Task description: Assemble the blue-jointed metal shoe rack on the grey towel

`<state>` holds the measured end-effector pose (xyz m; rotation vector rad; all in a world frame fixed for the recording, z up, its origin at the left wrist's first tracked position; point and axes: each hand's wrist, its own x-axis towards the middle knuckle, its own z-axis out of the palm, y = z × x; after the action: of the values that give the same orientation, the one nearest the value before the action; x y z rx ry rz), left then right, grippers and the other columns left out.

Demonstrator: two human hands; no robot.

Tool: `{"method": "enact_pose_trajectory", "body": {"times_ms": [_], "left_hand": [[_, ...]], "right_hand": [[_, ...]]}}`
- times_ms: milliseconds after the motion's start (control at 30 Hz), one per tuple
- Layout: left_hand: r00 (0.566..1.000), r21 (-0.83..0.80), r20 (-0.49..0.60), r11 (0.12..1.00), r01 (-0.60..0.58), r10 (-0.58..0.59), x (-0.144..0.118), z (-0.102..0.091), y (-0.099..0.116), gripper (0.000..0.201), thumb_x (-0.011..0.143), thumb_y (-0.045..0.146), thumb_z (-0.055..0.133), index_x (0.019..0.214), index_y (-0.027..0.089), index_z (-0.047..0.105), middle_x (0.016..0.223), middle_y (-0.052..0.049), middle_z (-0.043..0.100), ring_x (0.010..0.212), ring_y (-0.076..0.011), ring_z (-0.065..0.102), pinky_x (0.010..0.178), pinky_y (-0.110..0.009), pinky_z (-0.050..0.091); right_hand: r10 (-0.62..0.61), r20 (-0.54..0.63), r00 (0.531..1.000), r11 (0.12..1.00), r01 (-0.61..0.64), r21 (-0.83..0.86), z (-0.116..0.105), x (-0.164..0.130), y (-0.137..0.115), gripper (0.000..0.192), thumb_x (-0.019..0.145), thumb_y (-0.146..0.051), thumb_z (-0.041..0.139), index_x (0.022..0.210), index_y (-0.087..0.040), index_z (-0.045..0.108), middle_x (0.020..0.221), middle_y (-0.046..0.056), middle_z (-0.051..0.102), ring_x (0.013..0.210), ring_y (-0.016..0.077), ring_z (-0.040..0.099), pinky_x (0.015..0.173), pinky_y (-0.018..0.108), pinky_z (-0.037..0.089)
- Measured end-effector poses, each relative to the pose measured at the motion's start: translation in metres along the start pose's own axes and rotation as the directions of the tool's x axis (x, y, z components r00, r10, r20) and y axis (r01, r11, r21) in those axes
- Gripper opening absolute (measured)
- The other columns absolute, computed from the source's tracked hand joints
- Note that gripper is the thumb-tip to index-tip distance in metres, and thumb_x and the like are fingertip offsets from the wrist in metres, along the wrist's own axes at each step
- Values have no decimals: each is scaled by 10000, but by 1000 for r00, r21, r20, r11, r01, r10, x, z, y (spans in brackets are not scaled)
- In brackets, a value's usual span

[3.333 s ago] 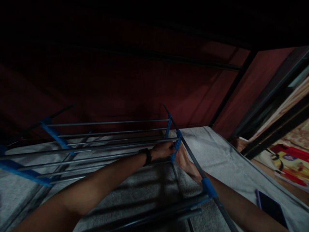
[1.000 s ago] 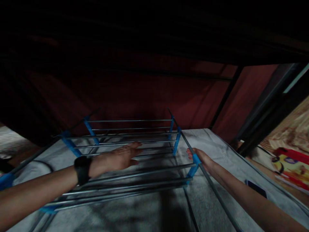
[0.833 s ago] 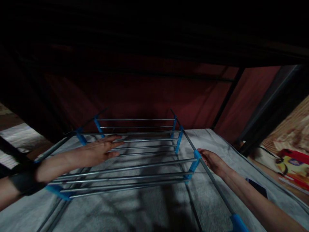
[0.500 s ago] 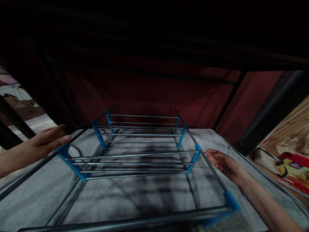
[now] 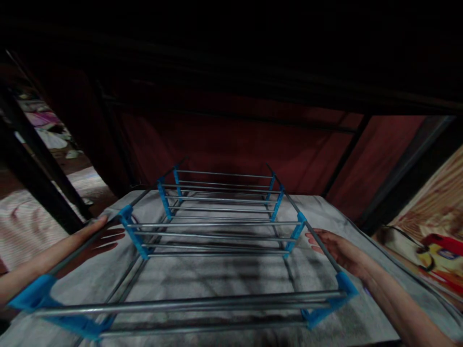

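Fingers (image 5: 111,239) of the bare left hand (image 5: 81,236), extended and ungripping, straddle the left rail (image 5: 144,194) of a rack of grey metal tubes and blue plastic joints (image 5: 217,224), centred on a pale grey cloth-like surface (image 5: 336,207). Right hand (image 5: 343,253): fingers open beside the right rail (image 5: 323,248), contact unclear. Far right: red-and-yellow printed package (image 5: 442,266), blue oval label (image 5: 447,253), lettering illegible.
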<state>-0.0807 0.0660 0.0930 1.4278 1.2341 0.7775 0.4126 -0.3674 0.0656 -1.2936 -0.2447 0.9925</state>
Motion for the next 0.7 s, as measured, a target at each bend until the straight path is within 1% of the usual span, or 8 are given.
{"method": "enact_pose_trajectory", "body": {"times_ms": [67, 133, 233, 333, 433, 533, 600, 700], "left_hand": [[998, 7, 64, 1000, -8, 8, 4, -8, 2, 659, 701, 810, 601, 1169, 348, 628, 1129, 30, 752, 1234, -312, 589, 973, -465, 522], [982, -22, 187, 1000, -22, 26, 7, -14, 4, 625, 722, 751, 643, 1190, 337, 619, 1225, 20, 717, 1274, -294, 562, 999, -448, 522], [954, -95, 292, 995, -38, 64, 7, -15, 6, 551, 810, 658, 620, 1213, 281, 614, 1285, -10, 684, 1260, -260, 572, 1059, -422, 490], [948, -129, 309, 991, -36, 74, 5, -12, 5, 516, 846, 601, 600, 1224, 251, 615, 1294, -31, 673, 1255, -247, 576, 1086, -415, 468], [939, -102, 339, 995, -13, 47, 2, -10, 6, 557, 825, 653, 576, 1246, 290, 613, 1348, -57, 634, 1324, -261, 523, 1048, -416, 496], [959, -40, 284, 999, -9, 20, -2, -5, 7, 612, 802, 728, 533, 1259, 329, 610, 1351, -74, 626, 1371, -280, 473, 1027, -450, 501], [972, -26, 233, 1000, -11, 17, -3, -2, 7, 633, 787, 740, 543, 1247, 313, 621, 1315, -87, 645, 1358, -291, 485, 1042, -473, 485], [970, -43, 241, 999, 2, 9, -2, 3, 6, 636, 769, 720, 597, 1225, 279, 640, 1282, -97, 660, 1326, -301, 514, 1057, -489, 477]], "right_hand": [[1, -4, 1000, 1000, -1, 1, 1, -2, -2, 200, 891, -109, 635, 1064, -177, 710, 1137, 101, 695, 944, 182, 701, 841, 243, 596], [9, -8, 1000, 1000, -9, 3, -1, -1, -4, 209, 905, -143, 624, 1087, -190, 713, 1198, 133, 668, 985, 203, 695, 845, 250, 592], [19, -5, 1000, 1000, -19, -12, -9, 7, -6, 263, 911, -194, 629, 1162, -221, 704, 1280, 186, 614, 1028, 223, 682, 840, 247, 577], [-14, -14, 1000, 995, 12, -95, -12, 17, -9, 290, 897, -215, 659, 1184, -225, 700, 1267, 217, 609, 1059, 234, 670, 845, 254, 565], [-85, -35, 996, 978, 77, -192, -5, 23, -14, 253, 882, -213, 657, 1125, -234, 721, 1281, 215, 599, 1099, 242, 651, 865, 263, 563], [-155, -45, 987, 955, 138, -264, 5, 25, -20, 208, 865, -205, 662, 1047, -271, 739, 1323, 194, 578, 1108, 235, 646, 848, 243, 571], [-193, -47, 980, 932, 168, -322, 10, 28, -22, 191, 859, -198, 681, 1022, -278, 743, 1321, 189, 581, 1091, 229, 654, 819, 221, 575], [-255, -74, 964, 895, 206, -396, 12, 32, -22, 231, 835, -138, 709, 1025, -265, 744, 1299, 198, 593, 1005, 225, 688, 787, 216, 583]]}}
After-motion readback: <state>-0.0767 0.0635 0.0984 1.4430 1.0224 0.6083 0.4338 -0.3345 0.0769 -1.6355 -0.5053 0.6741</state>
